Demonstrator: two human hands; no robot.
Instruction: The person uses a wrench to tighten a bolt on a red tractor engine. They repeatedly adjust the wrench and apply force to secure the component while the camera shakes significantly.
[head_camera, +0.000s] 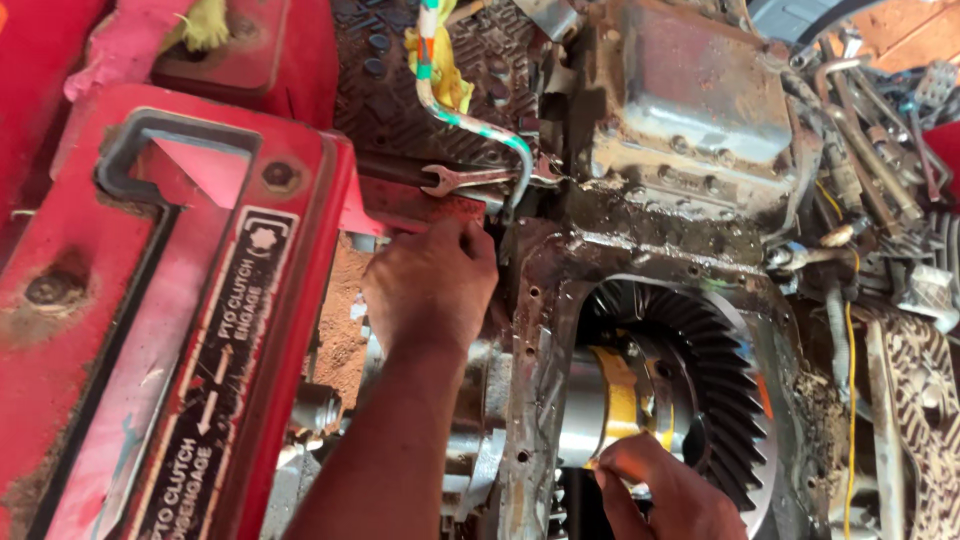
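The left hand (432, 285) presses its back-up, curled fingers against the housing's upper corner; what they pinch is hidden. Far left, a long black-and-white label (215, 385) runs down the red fender (90, 300). An open-ended spanner (480, 177) lies just above the hand. The right hand (668, 492), cut off below, touches the yellow hub beside the ring gear (725, 385).

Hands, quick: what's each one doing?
Left hand: curled against the red metal fender edge; grip cannot be told.
Right hand: fingers touching the yellow hub; holding unclear.
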